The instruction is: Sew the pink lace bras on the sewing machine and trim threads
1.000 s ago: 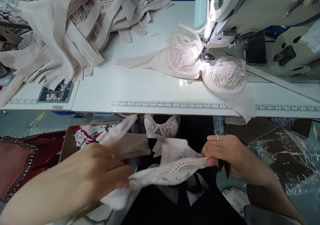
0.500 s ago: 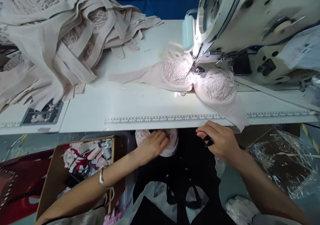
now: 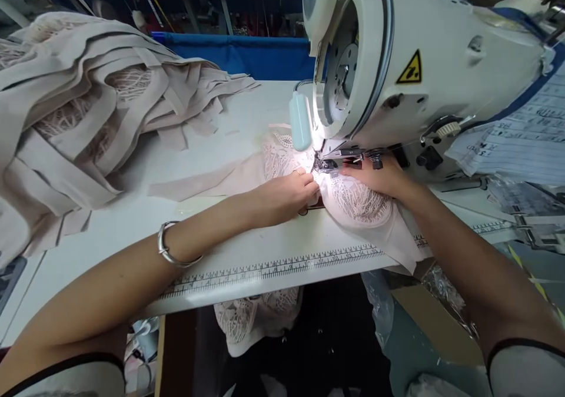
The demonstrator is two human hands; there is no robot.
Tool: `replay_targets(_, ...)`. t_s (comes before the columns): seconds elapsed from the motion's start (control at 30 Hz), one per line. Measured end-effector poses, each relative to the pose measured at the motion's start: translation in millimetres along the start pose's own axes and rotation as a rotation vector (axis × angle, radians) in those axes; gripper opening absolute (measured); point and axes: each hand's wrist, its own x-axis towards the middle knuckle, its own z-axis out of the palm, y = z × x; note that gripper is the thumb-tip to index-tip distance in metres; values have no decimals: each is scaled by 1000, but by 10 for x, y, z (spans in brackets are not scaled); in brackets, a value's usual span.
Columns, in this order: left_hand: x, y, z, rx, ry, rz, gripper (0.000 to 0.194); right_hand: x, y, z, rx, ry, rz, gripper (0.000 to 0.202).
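A pale pink lace bra (image 3: pixel 362 199) lies on the sewing machine bed, its middle under the lit needle and presser foot (image 3: pixel 325 165). Just left of the foot, my left hand (image 3: pixel 286 197) pinches the bra at the inner edge of the left cup, fingers closed. On the other side, my right hand (image 3: pixel 379 176) holds the upper edge of the right cup, its fingers partly hidden behind machine parts. Whether the small dark tool is still in it, I cannot see. A second lace bra (image 3: pixel 260 320) hangs over my lap below the table edge.
Left on the white table (image 3: pixel 247 247) is a large heap of beige bra pieces (image 3: pixel 101 108). The sewing machine head (image 3: pixel 424 55) rises at the right, with a pale green lamp (image 3: pixel 300 121) beside it. A printed ruler strip (image 3: pixel 282 267) follows the front edge. Written paper sheets (image 3: pixel 534 138) hang right.
Both hands have come up from the table's front edge and lap to the bra at the needle. My left hand has let go of the lap bra. The view has tilted up.
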Motion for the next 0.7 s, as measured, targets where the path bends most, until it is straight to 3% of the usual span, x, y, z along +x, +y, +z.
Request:
replay_targets(0.1,4,-15,19,61,13,15,19,-20,28,26,-36,-66,43,20)
replay_targets(0.2,9,16,88,138,75,-7,27,-95,62,20,-80,-115,-80,13)
replay_targets(0.43,30,-35,233,294,157,3,28,-212,27,38,-13,-209,-387,64)
replay_targets(0.7,25,-119,317,356,198,-35,34,-225,-26,96,8,-232,-329,74)
